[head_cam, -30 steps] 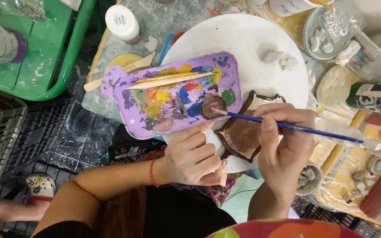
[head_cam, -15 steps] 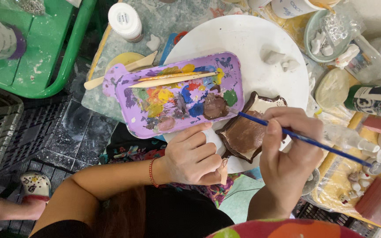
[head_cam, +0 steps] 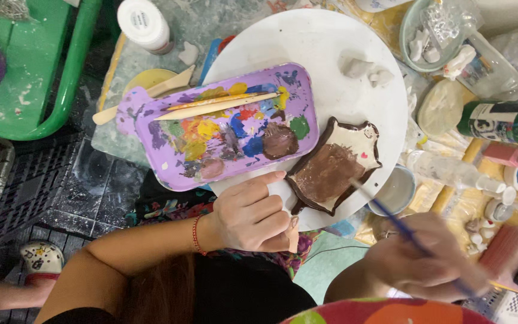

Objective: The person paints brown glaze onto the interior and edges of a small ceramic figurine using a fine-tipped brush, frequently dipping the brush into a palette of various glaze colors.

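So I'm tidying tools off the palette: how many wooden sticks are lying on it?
2. Both wooden sticks lie side by side across the top of the purple palette, above the paint blobs. A third wooden tool sits beside it, partly hidden under its corner.

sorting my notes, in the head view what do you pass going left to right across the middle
green tray → purple paint palette → brown-painted clay piece → small white cup → green paint bottle

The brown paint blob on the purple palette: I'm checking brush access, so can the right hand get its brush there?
Probably yes. The brown paint blob lies open on the purple palette; the right hand holds the blue-handled brush beside the half-painted clay dish, and nothing stands between them.
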